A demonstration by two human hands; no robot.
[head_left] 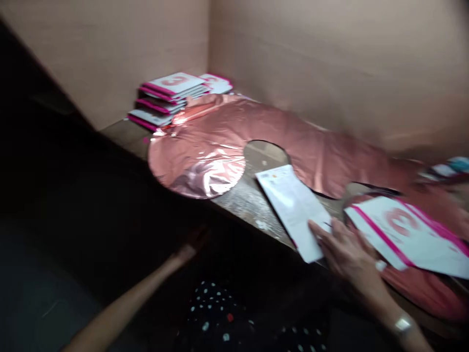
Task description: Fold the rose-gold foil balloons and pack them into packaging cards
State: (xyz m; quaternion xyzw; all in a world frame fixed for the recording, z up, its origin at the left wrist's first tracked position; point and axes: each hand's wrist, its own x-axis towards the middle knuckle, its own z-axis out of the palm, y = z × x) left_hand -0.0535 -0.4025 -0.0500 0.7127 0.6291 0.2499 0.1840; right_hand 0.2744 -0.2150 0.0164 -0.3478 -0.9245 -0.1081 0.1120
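My right hand (pixel 346 252), with a watch on its wrist, has its fingers on the lower right end of a flat white packet (pixel 293 210). The packet lies slanted over the front edge of the table, its plain side with small print facing up. In the dark below that edge is my left hand (pixel 194 244), apart from the packet; its fingers are lost in shadow. Behind the packet spreads a flat, pinkish copper foil balloon (pixel 264 120) with curved cut-outs. To the right of my right hand, a white packet printed with a 3 and pink stripes (pixel 406 232) lies on the foil.
Stacked white packets with pink edges (pixel 172 90) stand at the back left of the wooden table (pixel 252 208). Plain board walls (pixel 311 58) close off the back and left. Some blurred blue and white items (pixel 450 168) lie at the far right.
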